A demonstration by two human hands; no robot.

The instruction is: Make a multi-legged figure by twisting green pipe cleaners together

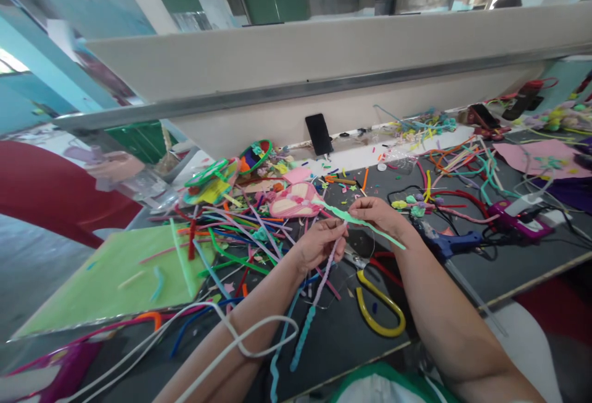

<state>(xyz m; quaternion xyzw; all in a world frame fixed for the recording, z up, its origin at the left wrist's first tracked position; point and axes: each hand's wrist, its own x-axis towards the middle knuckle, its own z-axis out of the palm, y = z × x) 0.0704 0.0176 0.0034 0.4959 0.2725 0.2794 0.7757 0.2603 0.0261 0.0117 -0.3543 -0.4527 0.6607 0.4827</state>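
Observation:
My left hand (318, 242) is closed in a pinch on a pink-and-teal pipe cleaner (309, 313) that hangs down toward the table's front edge. My right hand (377, 211) pinches a light green strip (365, 224) that runs from a pink heart-shaped piece (296, 200) past my fingers to the right. The two hands sit close together above the dark table (509, 267). Scissors with yellow handles (377, 304) lie just below them.
A heap of coloured pipe cleaners (231, 230) covers the table's left middle beside a green sheet (124, 276). A blue glue gun (451, 244) lies right of my right hand. A black phone (319, 134) leans on the divider. White cord (231, 341) crosses my left forearm.

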